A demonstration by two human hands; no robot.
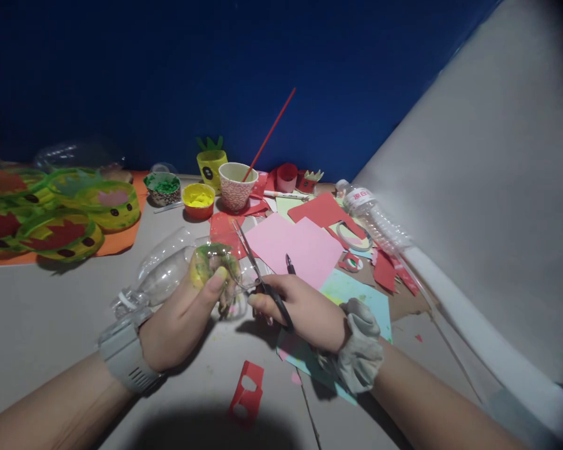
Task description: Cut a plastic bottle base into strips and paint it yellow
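Observation:
My left hand (181, 322) is closed around a clear plastic bottle piece (237, 275) with green and yellow paint showing through it. The thumb presses on its near side. A pair of scissors (281, 306) with black handles is gripped in my right hand (307, 309), the blades pointing up and away beside the piece's right edge. Just behind my left hand lies a clear plastic bottle (162, 278); whether it joins the held piece, I cannot tell. Pink paper (295, 244) and a black pen (289, 264) lie beyond my right hand.
Painted yellow-green cups (115, 209) crowd an orange sheet (136, 228) at left. Green paint (162, 184), yellow paint (199, 199) and a paper cup (234, 194) with a red stick stand at the back. A tape roll (370, 240), water bottle (375, 215) and red scrap (248, 390) lie about.

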